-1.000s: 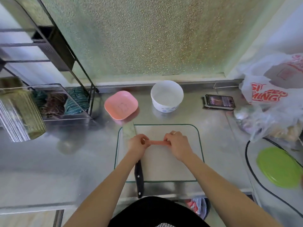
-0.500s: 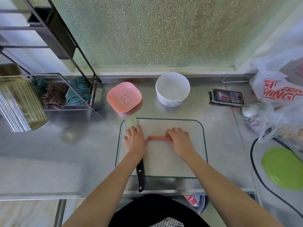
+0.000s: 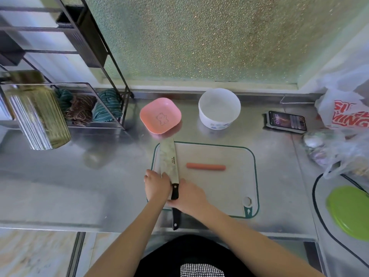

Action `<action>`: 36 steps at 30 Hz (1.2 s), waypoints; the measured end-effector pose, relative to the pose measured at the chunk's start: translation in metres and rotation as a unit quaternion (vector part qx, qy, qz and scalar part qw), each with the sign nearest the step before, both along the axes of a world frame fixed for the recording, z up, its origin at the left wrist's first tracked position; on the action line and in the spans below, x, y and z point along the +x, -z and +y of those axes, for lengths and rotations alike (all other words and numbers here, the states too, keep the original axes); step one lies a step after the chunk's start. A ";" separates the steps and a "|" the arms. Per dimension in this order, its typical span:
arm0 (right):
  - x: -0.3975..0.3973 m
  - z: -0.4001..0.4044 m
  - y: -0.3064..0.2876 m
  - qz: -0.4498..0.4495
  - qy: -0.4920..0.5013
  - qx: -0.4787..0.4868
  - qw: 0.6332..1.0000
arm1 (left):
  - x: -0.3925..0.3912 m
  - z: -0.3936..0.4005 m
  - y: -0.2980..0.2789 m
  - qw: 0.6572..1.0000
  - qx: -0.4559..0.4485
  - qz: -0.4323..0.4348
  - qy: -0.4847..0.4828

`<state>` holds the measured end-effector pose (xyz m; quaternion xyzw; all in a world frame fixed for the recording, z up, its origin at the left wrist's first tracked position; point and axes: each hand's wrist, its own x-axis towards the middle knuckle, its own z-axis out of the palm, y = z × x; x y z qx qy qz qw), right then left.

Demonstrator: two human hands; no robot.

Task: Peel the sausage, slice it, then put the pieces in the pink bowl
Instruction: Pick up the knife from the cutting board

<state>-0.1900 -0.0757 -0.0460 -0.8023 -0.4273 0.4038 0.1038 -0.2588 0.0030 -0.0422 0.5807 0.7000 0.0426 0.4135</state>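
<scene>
The orange-pink sausage (image 3: 206,166) lies alone, crosswise, in the middle of the green-rimmed cutting board (image 3: 223,188). A large knife (image 3: 169,162) lies along the board's left edge, blade pointing at the pink bowl (image 3: 160,115), black handle over the counter's front edge. My right hand (image 3: 189,194) closes over the handle from the right. My left hand (image 3: 156,184) sits on the left, its fingertips touching the heel of the blade. The pink bowl stands just beyond the board's far left corner, with nothing in it.
A white bowl (image 3: 219,108) stands right of the pink one, a phone (image 3: 286,121) further right. Plastic bags (image 3: 343,124) and a green lid (image 3: 351,211) crowd the right side. A black rack (image 3: 93,108) with cloths and a ribbed jar (image 3: 38,114) stand on the left.
Both hands let go of the sausage and moved down-left to the knife; the right hand now grips its handle. The sausage stays on the board.
</scene>
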 end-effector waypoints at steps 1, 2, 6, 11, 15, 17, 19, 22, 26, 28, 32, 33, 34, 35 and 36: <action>-0.005 0.000 0.001 0.007 0.013 -0.010 1.000 | -0.003 0.002 -0.002 1.000 -0.008 0.001 -0.018; -0.009 0.000 0.003 0.014 0.028 -0.016 0.999 | -0.007 0.004 -0.002 0.999 -0.015 0.004 -0.032; -0.013 0.007 0.005 0.036 0.108 -0.013 0.993 | -0.020 0.002 0.001 0.996 -0.052 -0.008 -0.073; -0.011 0.014 0.005 0.059 0.141 -0.024 0.988 | -0.023 0.001 0.000 0.979 -0.166 -0.042 -0.115; -0.018 0.014 0.006 0.025 0.152 -0.005 0.988 | -0.024 -0.003 -0.001 0.954 -0.259 -0.105 -0.106; -0.019 0.015 0.006 0.005 0.137 -0.010 0.991 | -0.028 -0.005 -0.006 0.944 -0.299 -0.120 -0.074; -0.018 0.016 0.006 0.010 0.139 -0.012 0.990 | -0.034 -0.004 -0.009 0.931 -0.340 -0.127 -0.030; -0.016 0.016 0.002 0.089 0.174 0.008 0.981 | -0.046 0.001 -0.014 0.905 -0.397 -0.154 0.000; -0.012 0.018 -0.004 0.186 0.188 -0.013 0.964 | -0.054 0.008 -0.016 0.866 -0.457 -0.202 -0.024; -0.008 0.019 -0.008 0.235 0.245 -0.034 0.940 | -0.057 0.012 -0.014 0.835 -0.486 -0.248 -0.067; 0.003 0.016 -0.018 0.294 0.327 -0.009 0.898 | -0.064 0.022 -0.009 0.810 -0.502 -0.284 -0.109; 0.005 0.015 -0.022 0.306 0.333 0.000 0.892 | -0.065 0.024 -0.008 0.814 -0.496 -0.281 -0.113; 0.008 0.013 -0.027 0.326 0.344 0.007 0.881 | -0.066 0.026 -0.007 0.819 -0.484 -0.284 -0.122; 0.011 0.012 -0.031 0.351 0.360 0.011 0.864 | -0.066 0.027 -0.007 0.826 -0.461 -0.293 -0.139; 0.016 0.009 -0.034 0.371 0.373 0.018 0.850 | -0.064 0.028 -0.007 0.837 -0.425 -0.305 -0.159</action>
